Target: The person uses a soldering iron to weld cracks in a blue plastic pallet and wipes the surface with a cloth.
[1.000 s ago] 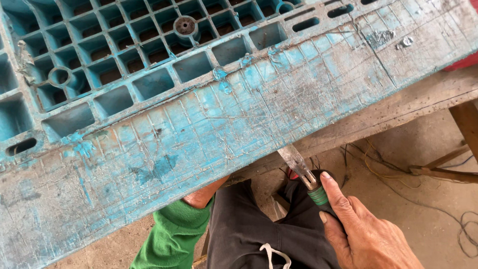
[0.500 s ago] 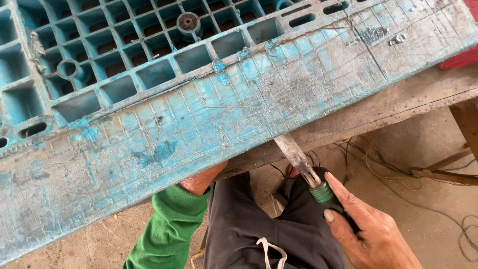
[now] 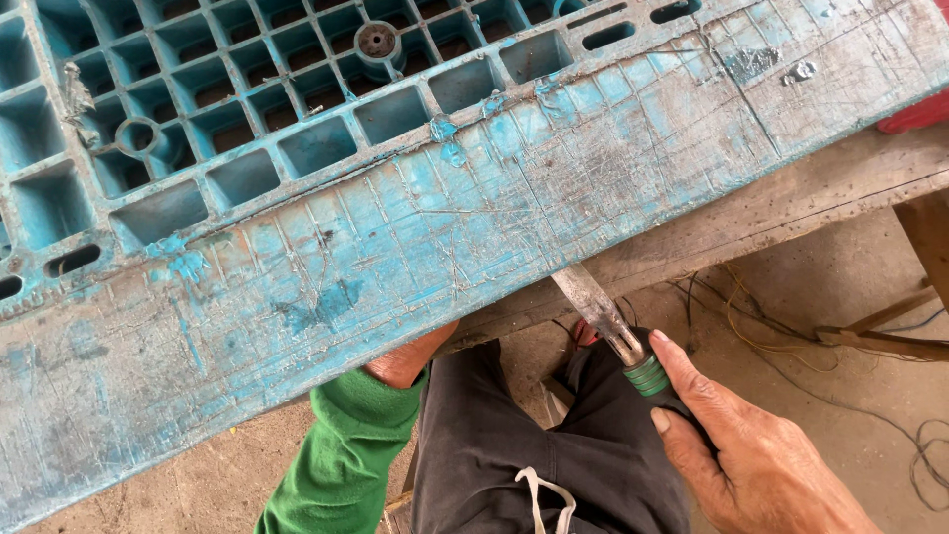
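A large worn blue plastic pallet (image 3: pixel 415 208) fills most of the head view, its scratched side wall facing me and its grid of cells behind. My right hand (image 3: pixel 751 455) grips a knife (image 3: pixel 608 316) by its green-ringed handle; the grey blade points up and left, its tip against the pallet's lower edge. My left hand (image 3: pixel 407 358), in a green sleeve, reaches under the pallet's bottom edge and is mostly hidden there; I cannot tell whether its fingers are closed.
A weathered wooden plank (image 3: pixel 791 203) runs under the pallet to the right. My dark trousers (image 3: pixel 534 445) are below. Loose wires (image 3: pixel 791 336) and wooden sticks (image 3: pixel 890 331) lie on the concrete floor at right. Something red (image 3: pixel 919 111) shows at the right edge.
The view has shifted slightly. My right hand has drawn the knife a little down and right along the pallet's lower edge. The left hand stays under the pallet.
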